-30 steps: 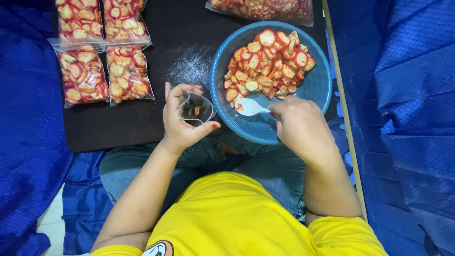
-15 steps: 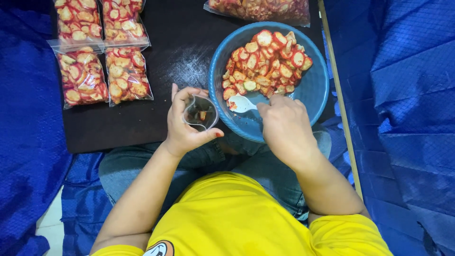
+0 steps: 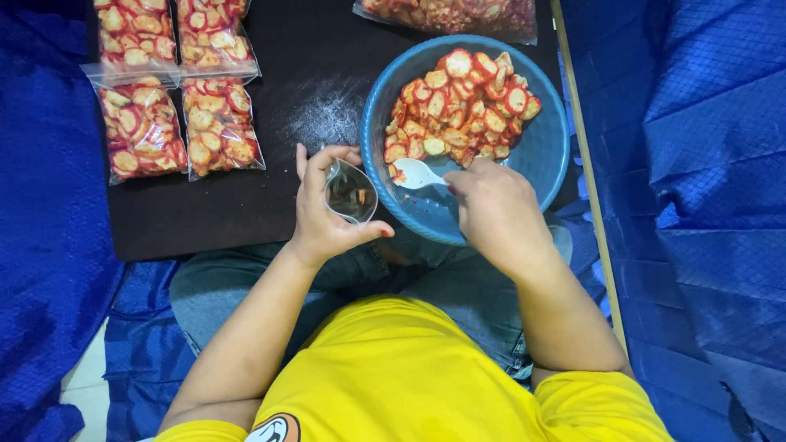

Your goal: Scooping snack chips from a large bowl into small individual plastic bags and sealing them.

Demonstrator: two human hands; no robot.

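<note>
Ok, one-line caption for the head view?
Left hand holds an open bag; right hand spoons red slices from bowl.

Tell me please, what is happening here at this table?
A person in a yellow shirt sits at a dark board. The left hand holds open a small clear bag, nearly empty. The right hand holds a white spoon inside a blue bowl of red-edged slices. Four filled bags lie at the upper left.
</note>
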